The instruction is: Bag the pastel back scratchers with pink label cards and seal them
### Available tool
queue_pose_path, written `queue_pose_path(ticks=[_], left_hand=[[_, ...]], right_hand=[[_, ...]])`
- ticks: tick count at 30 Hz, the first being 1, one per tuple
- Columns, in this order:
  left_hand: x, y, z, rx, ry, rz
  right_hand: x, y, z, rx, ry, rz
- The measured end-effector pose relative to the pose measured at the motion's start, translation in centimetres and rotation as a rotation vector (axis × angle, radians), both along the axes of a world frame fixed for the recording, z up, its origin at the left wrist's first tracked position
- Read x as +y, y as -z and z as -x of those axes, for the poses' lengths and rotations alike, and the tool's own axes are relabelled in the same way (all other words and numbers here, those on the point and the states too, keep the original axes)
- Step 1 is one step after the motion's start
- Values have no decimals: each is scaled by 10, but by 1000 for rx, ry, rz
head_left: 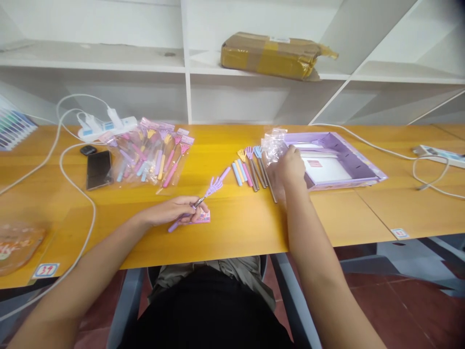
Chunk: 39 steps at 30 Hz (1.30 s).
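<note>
My left hand (181, 211) is closed around the metal rod of a purple back scratcher (214, 186), its hand-shaped head pointing away from me. A purple tube (224, 175) shows just past that head. Under my fingers lies a pink printed card (204, 216). My right hand (291, 167) is closed at a clear plastic bag (273, 144), beside the left wall of a purple box (359, 152); its fingertips are mostly hidden. Left of it lie back scratcher heads on metal rods (258, 162) in yellow, purple and blue, and several coloured handle tubes (240, 173).
Bagged back scratchers (156, 155) are heaped at the left, next to a black phone (99, 169) and a power strip (109, 127). White cables (92, 213) cross the table's left side. Another power strip (441, 154) sits far right. A taped carton (271, 54) rests on the shelf.
</note>
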<state>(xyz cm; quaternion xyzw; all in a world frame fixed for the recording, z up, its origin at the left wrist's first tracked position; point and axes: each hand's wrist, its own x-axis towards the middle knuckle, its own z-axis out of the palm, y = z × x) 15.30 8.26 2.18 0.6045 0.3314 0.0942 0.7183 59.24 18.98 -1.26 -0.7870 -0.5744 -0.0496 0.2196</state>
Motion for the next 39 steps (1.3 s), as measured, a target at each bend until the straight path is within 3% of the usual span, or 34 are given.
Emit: queue_pose_path(ticks=[4, 9, 11, 13, 18, 21, 23, 27, 34, 37, 39], left_hand=[[-1, -6, 0, 23, 21, -15], [-2, -8, -1, 35, 14, -33], [-2, -9, -1, 24, 11, -39], [-2, -9, -1, 13, 3, -40], [-1, -8, 0, 24, -15, -49], [0, -10, 1, 52, -21, -76], [0, -12, 1, 84, -7, -99], [-1, -17, 1, 119, -6, -115], [-1, -15, -1, 117, -59, -115], [-2, -14, -4, 124, -95, -182], [-3, -11, -7, 160, -105, -358]], right_hand=[[-1, -7, 12, -60, 116, -60], [-4, -15, 14, -113, 122, -158], [-8, -21, 20, -96, 62, -231], [-16, -27, 36, -18, -123, -281], [-39, -26, 104, 162, -960, -112], [-42, -13, 137, 116, -1216, -21], [-39, -5, 146, 66, -1246, -12], [-33, 2, 142, 28, -1180, -27], [-33, -11, 121, -41, -1028, -37], [-40, -20, 121, 107, -1045, -94], [-50, -25, 129, 299, -1130, -44]])
